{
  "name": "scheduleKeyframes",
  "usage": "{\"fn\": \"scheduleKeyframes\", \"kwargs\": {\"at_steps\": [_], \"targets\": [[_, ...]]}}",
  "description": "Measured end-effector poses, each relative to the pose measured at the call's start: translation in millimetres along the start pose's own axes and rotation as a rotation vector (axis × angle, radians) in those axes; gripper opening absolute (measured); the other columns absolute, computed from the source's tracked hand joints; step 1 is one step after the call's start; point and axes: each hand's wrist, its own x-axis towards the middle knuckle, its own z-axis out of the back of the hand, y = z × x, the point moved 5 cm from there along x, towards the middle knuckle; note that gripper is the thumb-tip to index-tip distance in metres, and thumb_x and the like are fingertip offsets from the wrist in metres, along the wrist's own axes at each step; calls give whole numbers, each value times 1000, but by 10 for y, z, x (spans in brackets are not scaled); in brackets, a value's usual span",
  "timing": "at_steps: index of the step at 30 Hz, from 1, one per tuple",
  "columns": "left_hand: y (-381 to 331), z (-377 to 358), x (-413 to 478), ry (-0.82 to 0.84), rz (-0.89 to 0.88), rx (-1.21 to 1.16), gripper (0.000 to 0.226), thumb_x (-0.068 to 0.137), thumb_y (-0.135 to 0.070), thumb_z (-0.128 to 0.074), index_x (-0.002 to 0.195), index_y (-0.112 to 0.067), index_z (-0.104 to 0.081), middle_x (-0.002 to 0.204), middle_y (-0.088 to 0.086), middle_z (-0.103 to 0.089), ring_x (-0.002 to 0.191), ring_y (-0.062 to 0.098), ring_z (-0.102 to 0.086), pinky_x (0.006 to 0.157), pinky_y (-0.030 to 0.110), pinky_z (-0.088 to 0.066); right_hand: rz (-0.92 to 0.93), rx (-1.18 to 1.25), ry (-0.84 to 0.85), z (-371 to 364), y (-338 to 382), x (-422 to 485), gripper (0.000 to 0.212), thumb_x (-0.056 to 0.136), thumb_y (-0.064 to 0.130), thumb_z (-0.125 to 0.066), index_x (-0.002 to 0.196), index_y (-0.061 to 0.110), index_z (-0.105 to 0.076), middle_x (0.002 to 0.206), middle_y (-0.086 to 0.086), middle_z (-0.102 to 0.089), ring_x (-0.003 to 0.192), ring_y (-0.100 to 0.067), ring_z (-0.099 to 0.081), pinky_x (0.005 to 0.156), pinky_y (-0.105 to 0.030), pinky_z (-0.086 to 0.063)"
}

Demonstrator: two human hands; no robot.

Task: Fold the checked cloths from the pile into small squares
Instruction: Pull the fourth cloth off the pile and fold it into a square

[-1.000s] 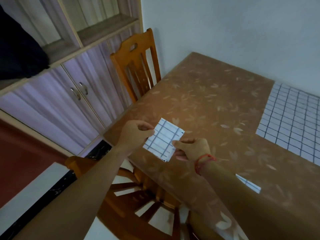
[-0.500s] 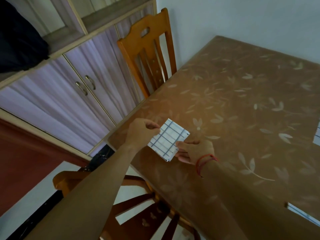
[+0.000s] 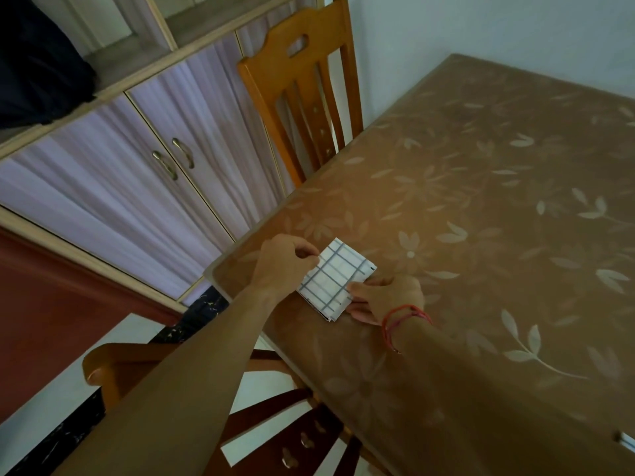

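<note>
Both hands meet over the near-left corner of the counter [image 3: 481, 207], a brown surface printed with pale leaves and flowers, and between them sits the checked cloth [image 3: 335, 278], already folded down to a small square of white fabric crossed by blue-grey lines. The left hand [image 3: 283, 266] has its grip pinched on the cloth's left edge, thumb and forefinger closed on the fabric near the upper-left corner, the remaining fingers curled in. The right hand [image 3: 385, 298] has its grip clamped on the cloth's lower-right edge, thumb lying on top of the fabric and the fingers tucked beneath it. A red string bracelet [image 3: 403, 319] circles the right wrist just behind that grip. The cloth spans the gap from one grip to the other, its far corner pointing away from both hands and its near corner showing stacked layers; whether it rests flat on the counter or is lifted just off it cannot be told. Beyond the left grip stands a wooden chair [image 3: 302, 94] pushed up to the counter's left edge, and farther left is a cabinet [image 3: 144, 159] with pale purple doors. Below the forearms a second wooden chair [image 3: 192, 372] sits beside the counter's near edge.
</note>
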Motion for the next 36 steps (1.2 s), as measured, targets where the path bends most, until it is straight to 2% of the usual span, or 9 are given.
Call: {"fn": "scheduleKeyframes", "kwargs": {"at_steps": [6,13,17,19,22,24,26,29,36], "targets": [[20,-46,-2,-28,-25,-12,6,84,-17,-73,88,-20,-77,80,-16,-69,79,-3,-62,72,9,-44,-4,-4,11,-21,16,11,23,76,8,-79,92,2,-63,77,-14,-72,58,-19,-71,44,-24,-52],[-7,-86,21,-26,-71,0,9,85,-17,-72,93,-18,-76,84,-14,-66,81,-3,-60,74,8,-45,5,-5,-11,21,38,47,22,73,12,-82,86,4,-66,77,-14,-74,63,-20,-73,51,-28,-55],[-60,-84,-4,-39,-185,91,14,90,-16,-65,102,-15,-72,96,-7,-64,87,6,-57,81,19,-47,134,-145,-110,158,127,-79,25,77,26,-79,76,5,-67,63,-7,-71,54,-20,-70,49,-31,-56],[-112,-111,-46,-17,-286,150,19,95,-14,-56,109,-12,-70,105,-3,-65,99,11,-55,91,24,-43,324,-364,-201,214,225,-160,31,85,35,-68,71,7,-66,60,-6,-69,52,-22,-66,50,-28,-57],[-175,-205,-116,32,-463,279,30,98,-5,-50,126,-4,-62,129,8,-61,123,21,-51,106,23,-31,834,-727,-304,83,372,-331,26,93,30,-54,83,11,-69,84,0,-68,79,-15,-63,66,-5,-43],[-145,-274,-126,100,-505,334,42,97,-3,-50,139,-2,-48,146,11,-46,138,21,-38,113,20,-17,1045,-906,-216,-134,309,-349,34,95,28,-44,113,9,-66,118,-6,-62,110,-19,-56,93,-17,-44],[-91,-347,-110,190,-541,358,52,99,-10,-50,148,-7,-33,156,5,-30,146,14,-19,118,21,-8,1080,-1163,-109,-319,156,-262,59,95,34,-27,142,3,-39,149,-15,-37,139,-29,-33,115,-38,-30],[1,-435,-66,274,-566,430,56,103,-18,-43,154,-15,-19,161,-2,-16,148,7,-3,121,27,-4,976,-1422,-60,-398,47,-136,77,88,48,1,151,3,1,161,-12,3,148,-22,5,118,-34,5],[152,-419,-8,306,-651,502,59,103,-15,-39,154,-17,-10,161,-5,-6,146,3,3,117,18,6,914,-1474,-93,-407,-33,-32,74,95,48,-7,151,3,7,160,-14,11,147,-23,12,118,-35,9]]}}
